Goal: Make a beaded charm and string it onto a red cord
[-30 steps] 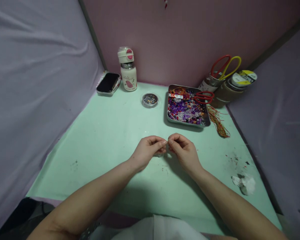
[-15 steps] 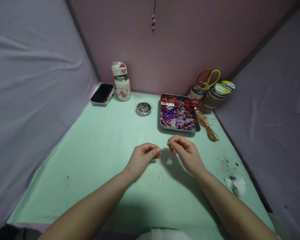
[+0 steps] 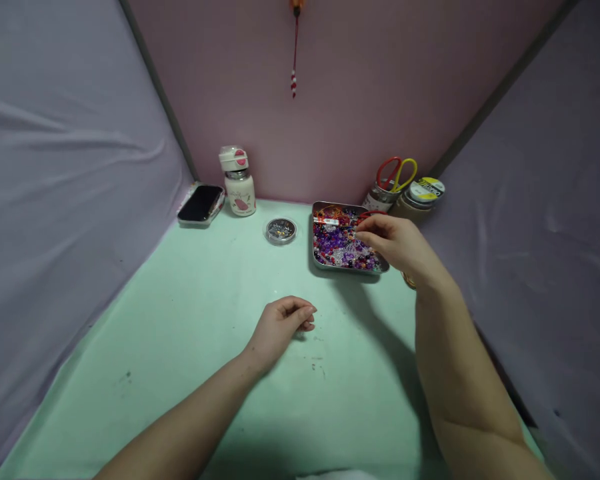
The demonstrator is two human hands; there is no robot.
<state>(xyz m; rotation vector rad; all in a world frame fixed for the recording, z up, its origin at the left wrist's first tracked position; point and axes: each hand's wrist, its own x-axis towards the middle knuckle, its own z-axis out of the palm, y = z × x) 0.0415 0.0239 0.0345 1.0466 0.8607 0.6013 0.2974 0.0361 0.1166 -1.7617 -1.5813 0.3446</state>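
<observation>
My left hand (image 3: 286,328) is closed in a pinch just above the green tabletop (image 3: 200,287); whatever lies between its fingertips is too small to make out. My right hand (image 3: 391,239) reaches over the right side of a metal tray (image 3: 350,269), its thumb and forefinger brought together above the beads (image 3: 335,239). What those fingertips hold, if anything, cannot be seen. Purple, red, clear and dark beads fill the tray. A white-labelled strip (image 3: 326,221) lies across its back part, and red scissor handles (image 3: 375,215) show partly behind my right hand.
A round clear case (image 3: 281,231) with small shiny pieces stands left of the tray. Farther back are a phone (image 3: 201,203), a white bottle (image 3: 240,193), a jar (image 3: 379,200) with red and yellow handles, and a spool (image 3: 427,189) on another jar. A beaded cord (image 3: 294,77) hangs behind.
My right hand has moved from beside my left hand, away and to the right, over the bead tray. My left hand stays pinched in nearly the same place. The view has tilted up slightly.
</observation>
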